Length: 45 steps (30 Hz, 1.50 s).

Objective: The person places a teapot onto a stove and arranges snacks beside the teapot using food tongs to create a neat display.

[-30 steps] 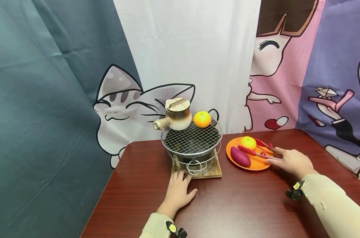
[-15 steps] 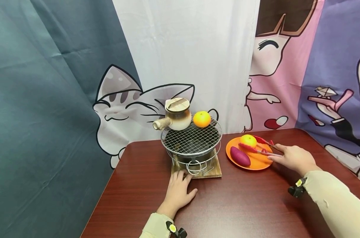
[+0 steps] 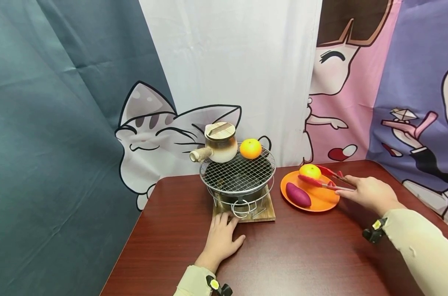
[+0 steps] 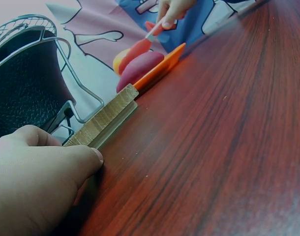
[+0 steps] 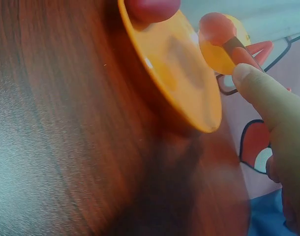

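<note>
Between the red tips of the tongs, pinched by the right hand, sits an orange above its plate. Left hand, fingers flat, presses the wooden board, steadying the grill.

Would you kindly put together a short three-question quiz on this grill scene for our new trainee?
1. True or false: the right hand holds red-tipped tongs closed around the orange over the orange plate.
2. What lies on the plate beside that orange? A) sweet potato B) lemon C) spoon
3. Fill in: the left hand rests at the wooden ____ under the grill.

Key: 1 true; 2 A, the sweet potato; 3 board.
</note>
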Available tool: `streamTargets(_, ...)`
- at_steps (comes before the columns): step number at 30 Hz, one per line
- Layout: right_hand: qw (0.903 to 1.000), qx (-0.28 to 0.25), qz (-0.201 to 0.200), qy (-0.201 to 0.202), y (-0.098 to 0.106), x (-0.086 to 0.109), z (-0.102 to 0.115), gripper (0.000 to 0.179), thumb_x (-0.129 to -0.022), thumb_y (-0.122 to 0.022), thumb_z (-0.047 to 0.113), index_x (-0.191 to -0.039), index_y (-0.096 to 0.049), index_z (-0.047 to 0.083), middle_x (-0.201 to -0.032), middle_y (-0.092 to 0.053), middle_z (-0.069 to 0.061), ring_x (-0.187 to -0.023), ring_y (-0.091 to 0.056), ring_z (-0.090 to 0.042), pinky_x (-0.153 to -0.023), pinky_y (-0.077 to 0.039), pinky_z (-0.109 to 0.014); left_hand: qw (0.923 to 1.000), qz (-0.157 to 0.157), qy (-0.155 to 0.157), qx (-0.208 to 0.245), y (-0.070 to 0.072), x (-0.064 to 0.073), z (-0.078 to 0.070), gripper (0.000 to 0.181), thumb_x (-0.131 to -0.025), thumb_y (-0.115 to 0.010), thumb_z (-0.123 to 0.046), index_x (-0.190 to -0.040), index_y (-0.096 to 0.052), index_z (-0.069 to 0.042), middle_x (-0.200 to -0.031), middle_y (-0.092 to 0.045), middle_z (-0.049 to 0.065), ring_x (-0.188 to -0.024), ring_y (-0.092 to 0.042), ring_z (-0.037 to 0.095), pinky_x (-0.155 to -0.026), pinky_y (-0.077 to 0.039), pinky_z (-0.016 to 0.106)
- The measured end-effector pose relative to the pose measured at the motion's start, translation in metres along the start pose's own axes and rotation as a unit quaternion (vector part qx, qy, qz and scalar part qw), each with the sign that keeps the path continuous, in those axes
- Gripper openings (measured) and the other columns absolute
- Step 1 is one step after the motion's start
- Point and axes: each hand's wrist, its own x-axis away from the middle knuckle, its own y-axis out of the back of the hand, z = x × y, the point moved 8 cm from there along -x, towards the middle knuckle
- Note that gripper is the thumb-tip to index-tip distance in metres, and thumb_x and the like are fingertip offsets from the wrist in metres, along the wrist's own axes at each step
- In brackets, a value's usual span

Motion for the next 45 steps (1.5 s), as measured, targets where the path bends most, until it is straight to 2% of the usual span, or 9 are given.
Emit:
streamTargets(4,0.9999,0.002,-0.013,0.006,0.014,0.0,0.006,0.091,-0.086,-0.053,0.078,-0.143,-0.055,0.008,-0.126,-0.059,-0.036,-0.1,-0.062,-0.054,-0.063,-0.051,-0.063,1.0,-0.003,-0.001,0.0,0.001,0.0,0.0,0.053,-0.08,-0.074,-0.05,-0.126,-0.065,-0.025,-0.128,-0.052,0.005,-0.117,-0.047,0.027,-0.106,-0.037,0.048)
streamTargets(13,0.9987,0.016,-0.037,0.03,0.05,-0.006,0.025,0.087,-0.084,-0.056,0.078,-0.141,-0.058,0.012,-0.119,-0.065,-0.031,-0.098,-0.064,-0.051,-0.07,-0.05,-0.067,1.0,-0.009,-0.001,0.002,0.0,0.002,0.0,0.054,-0.08,-0.075,-0.05,-0.126,-0.065,-0.025,-0.127,-0.052,0.005,-0.116,-0.047,0.027,-0.105,-0.037,0.048)
streamTargets(17,0.9976,0.02,-0.05,0.042,0.068,-0.007,0.036,0.082,-0.083,-0.06,0.076,-0.138,-0.061,0.015,-0.101,-0.07,-0.028,-0.085,-0.066,-0.047,-0.061,-0.05,-0.064,0.9999,-0.012,-0.001,0.006,0.0,0.002,0.0,0.054,-0.079,-0.075,-0.05,-0.125,-0.065,-0.024,-0.126,-0.052,0.005,-0.116,-0.048,0.028,-0.105,-0.037,0.048)
streamTargets(21,0.9965,0.026,-0.06,0.053,0.086,-0.007,0.05,0.076,-0.081,-0.064,0.075,-0.134,-0.061,0.02,-0.086,-0.07,-0.019,-0.075,-0.066,-0.04,-0.055,-0.049,-0.06,0.9999,-0.014,-0.002,0.007,0.001,0.001,-0.001,0.054,-0.079,-0.075,-0.05,-0.125,-0.065,-0.024,-0.126,-0.052,0.005,-0.116,-0.048,0.028,-0.105,-0.037,0.048)
streamTargets(28,0.9946,0.036,-0.074,0.063,0.112,-0.006,0.077,0.084,-0.078,-0.063,0.078,-0.137,-0.062,0.018,-0.09,-0.071,-0.019,-0.078,-0.067,-0.038,-0.058,-0.051,-0.058,0.9998,-0.016,-0.004,0.006,0.001,0.001,-0.001,0.054,-0.079,-0.075,-0.05,-0.124,-0.066,-0.023,-0.125,-0.052,0.005,-0.115,-0.048,0.028,-0.104,-0.037,0.049)
streamTargets(33,0.9925,0.046,-0.079,0.081,0.123,-0.004,0.097,0.082,-0.079,-0.066,0.074,-0.136,-0.063,0.016,-0.089,-0.071,-0.015,-0.077,-0.066,-0.035,-0.058,-0.052,-0.054,0.9999,-0.013,-0.004,0.003,0.001,0.001,0.0,0.054,-0.08,-0.074,-0.05,-0.126,-0.065,-0.024,-0.126,-0.052,0.006,-0.115,-0.048,0.028,-0.104,-0.038,0.05)
streamTargets(39,0.9861,0.057,-0.107,0.113,0.131,-0.002,0.12,0.077,-0.079,-0.071,0.068,-0.133,-0.067,0.014,-0.083,-0.07,-0.014,-0.078,-0.067,-0.033,-0.061,-0.053,-0.052,1.0,-0.003,0.001,-0.001,0.0,0.001,0.001,0.054,-0.081,-0.074,-0.051,-0.128,-0.064,-0.025,-0.127,-0.052,0.006,-0.116,-0.047,0.029,-0.105,-0.038,0.05)
streamTargets(45,0.9865,0.048,-0.101,0.119,0.133,-0.002,0.133,0.081,-0.077,-0.069,0.074,-0.136,-0.065,0.017,-0.086,-0.072,-0.017,-0.077,-0.068,-0.035,-0.059,-0.052,-0.051,1.0,-0.008,-0.001,0.003,0.002,0.001,-0.001,0.053,-0.08,-0.074,-0.05,-0.126,-0.065,-0.023,-0.126,-0.052,0.007,-0.116,-0.048,0.029,-0.104,-0.038,0.049)
